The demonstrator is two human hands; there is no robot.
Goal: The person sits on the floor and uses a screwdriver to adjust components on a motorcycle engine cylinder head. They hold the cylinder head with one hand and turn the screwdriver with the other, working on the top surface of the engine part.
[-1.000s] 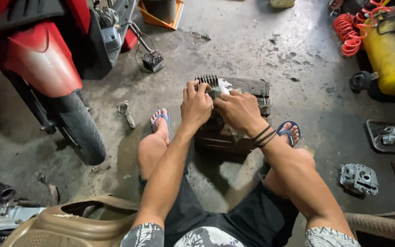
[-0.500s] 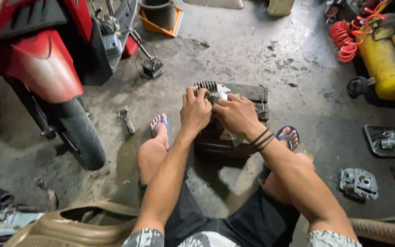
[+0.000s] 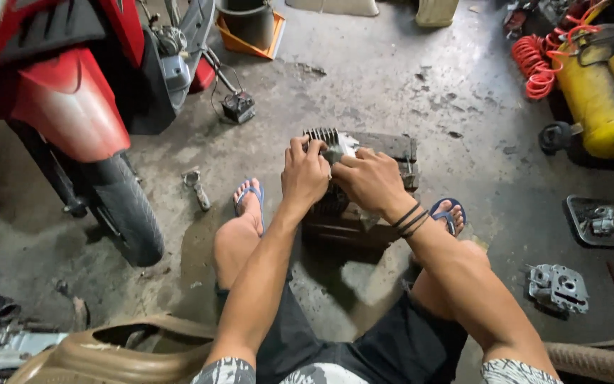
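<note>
Both hands are on the finned engine cylinder [image 3: 323, 139], which sits on top of a dark wooden block [image 3: 385, 151] on the concrete floor [image 3: 406, 85], between the person's feet in blue sandals [image 3: 450, 213].

Left hand [image 3: 305, 173]: closed over the near side of the cylinder, fingers curled onto the fins, steadying it.
Right hand [image 3: 369, 178]: fingers bunched and pinched on something pale and small at the cylinder's top edge. Can't tell whether it's a rag, a gasket scrap or a part; the fingers hide it.

Judged step: hand work on the cylinder's top face, either cleaning or picking something off. No tool is in either hand.

Next move likely needs the left hand to hold firm so the cylinder doesn't rock on the block, and a fine pinch from the right; the fin edges look thin, so watch the fingers.

Around:
- red motorbike [image 3: 65, 107] on the left, rear wheel near the left knee
- small metal part [image 3: 197, 186] on the floor by the left foot
- cylinder head [image 3: 557, 287] lying to the right
- tray [image 3: 605, 222] with bits beyond it
- yellow compressor tank [image 3: 602, 92] with a coiled orange hose [image 3: 538, 60] at far right
</note>
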